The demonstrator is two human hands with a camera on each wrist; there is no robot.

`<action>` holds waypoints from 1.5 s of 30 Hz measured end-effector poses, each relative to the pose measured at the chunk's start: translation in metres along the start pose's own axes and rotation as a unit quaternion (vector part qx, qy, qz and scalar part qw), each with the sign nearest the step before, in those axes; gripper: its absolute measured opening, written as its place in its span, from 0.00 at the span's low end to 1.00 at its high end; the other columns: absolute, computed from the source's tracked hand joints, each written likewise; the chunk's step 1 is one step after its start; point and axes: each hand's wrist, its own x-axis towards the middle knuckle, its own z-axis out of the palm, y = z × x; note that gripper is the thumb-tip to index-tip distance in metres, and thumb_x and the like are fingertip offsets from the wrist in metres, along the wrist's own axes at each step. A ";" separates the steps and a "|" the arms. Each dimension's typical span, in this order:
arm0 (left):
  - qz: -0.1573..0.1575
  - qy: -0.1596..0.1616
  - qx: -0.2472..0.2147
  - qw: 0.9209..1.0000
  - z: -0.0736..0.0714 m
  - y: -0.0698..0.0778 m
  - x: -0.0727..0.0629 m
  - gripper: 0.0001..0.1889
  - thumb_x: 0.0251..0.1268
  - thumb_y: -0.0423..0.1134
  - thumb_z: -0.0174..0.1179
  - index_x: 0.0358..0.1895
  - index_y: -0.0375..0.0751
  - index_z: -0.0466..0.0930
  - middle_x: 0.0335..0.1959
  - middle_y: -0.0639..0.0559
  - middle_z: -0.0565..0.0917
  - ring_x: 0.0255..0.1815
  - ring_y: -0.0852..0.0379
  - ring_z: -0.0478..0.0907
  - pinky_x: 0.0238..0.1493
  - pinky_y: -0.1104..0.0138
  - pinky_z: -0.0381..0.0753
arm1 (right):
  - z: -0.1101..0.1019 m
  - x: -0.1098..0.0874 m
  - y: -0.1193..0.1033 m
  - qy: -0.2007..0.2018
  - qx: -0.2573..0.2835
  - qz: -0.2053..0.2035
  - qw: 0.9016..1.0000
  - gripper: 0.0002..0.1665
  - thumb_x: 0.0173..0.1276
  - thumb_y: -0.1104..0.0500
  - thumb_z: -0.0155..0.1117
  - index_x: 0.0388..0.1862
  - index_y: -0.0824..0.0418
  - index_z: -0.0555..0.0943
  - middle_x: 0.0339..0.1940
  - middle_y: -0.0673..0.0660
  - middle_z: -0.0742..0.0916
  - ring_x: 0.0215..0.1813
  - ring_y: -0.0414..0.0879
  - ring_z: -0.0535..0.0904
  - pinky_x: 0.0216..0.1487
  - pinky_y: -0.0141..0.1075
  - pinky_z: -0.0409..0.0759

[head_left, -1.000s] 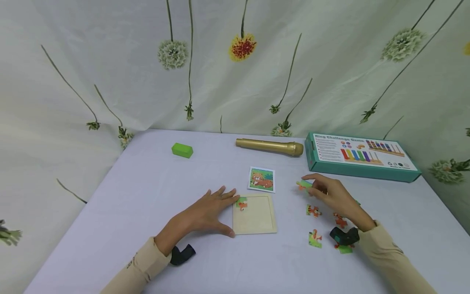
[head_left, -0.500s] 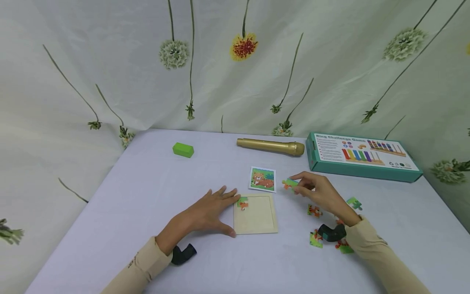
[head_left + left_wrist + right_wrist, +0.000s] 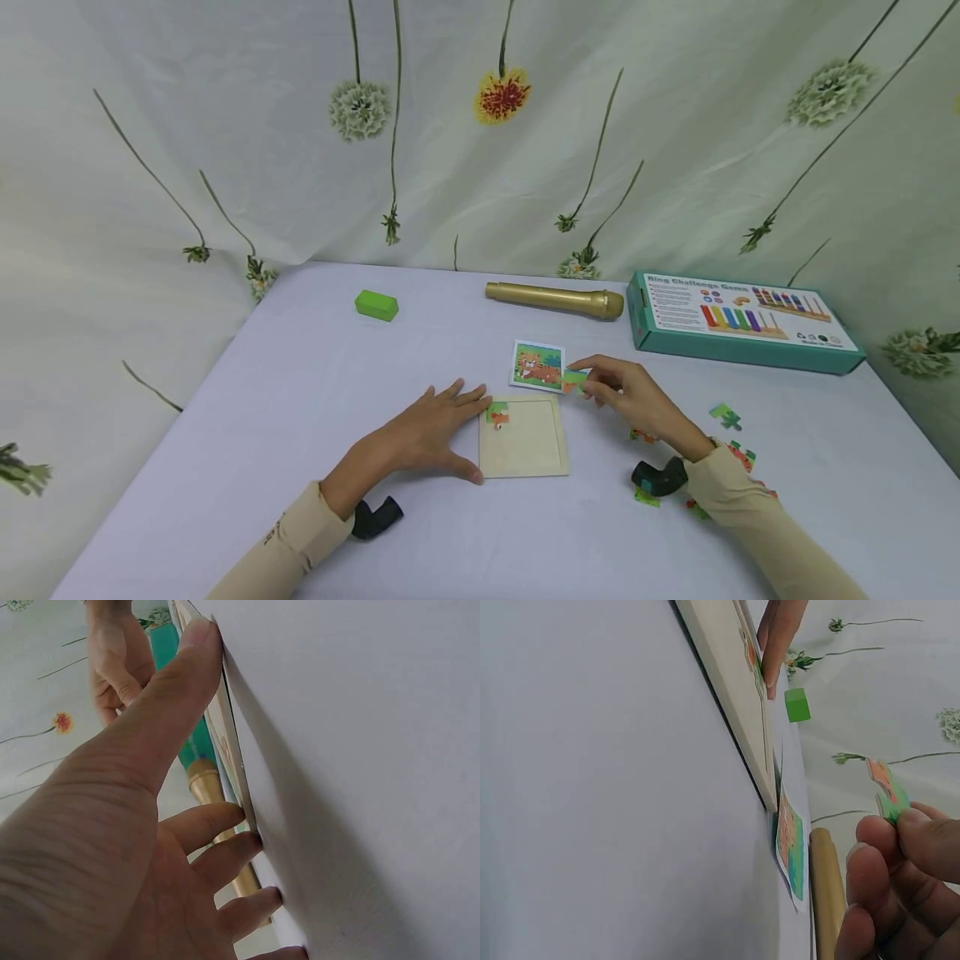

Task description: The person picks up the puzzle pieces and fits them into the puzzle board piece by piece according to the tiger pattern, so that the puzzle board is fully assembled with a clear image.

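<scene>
A square wooden puzzle tray (image 3: 525, 446) lies mid-table with one green and orange jigsaw piece (image 3: 497, 414) in its upper left corner. My left hand (image 3: 420, 437) rests spread along the tray's left edge, thumb and fingertips at the rim. Between thumb and fingers, my right hand (image 3: 626, 392) pinches another jigsaw piece (image 3: 889, 787), green with orange, raised above the table. In the head view this piece overlaps the right edge of a tiger picture card (image 3: 537, 367), which lies just behind the tray.
Several loose jigsaw pieces (image 3: 726, 416) lie to the right, some partly hidden by the right forearm. Along the back are a green block (image 3: 377, 305), a gold microphone (image 3: 555, 298) and a teal game box (image 3: 742, 321). A flowered cloth (image 3: 450, 167) hangs behind the table.
My right hand has carried its jigsaw piece leftward, from in front of the teal box to the picture card's edge. My left hand has stayed at the tray.
</scene>
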 end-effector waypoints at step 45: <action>0.003 0.001 0.000 1.000 -0.001 0.001 -0.001 0.54 0.40 0.64 0.72 0.73 0.49 0.60 0.76 0.56 0.56 0.78 0.47 0.45 0.73 0.43 0.45 | 0.048 0.021 -0.016 -0.091 0.036 -0.026 0.995 0.13 0.66 0.67 0.62 0.49 0.62 0.78 0.29 0.51 0.87 0.31 0.40 0.78 0.36 0.29 0.74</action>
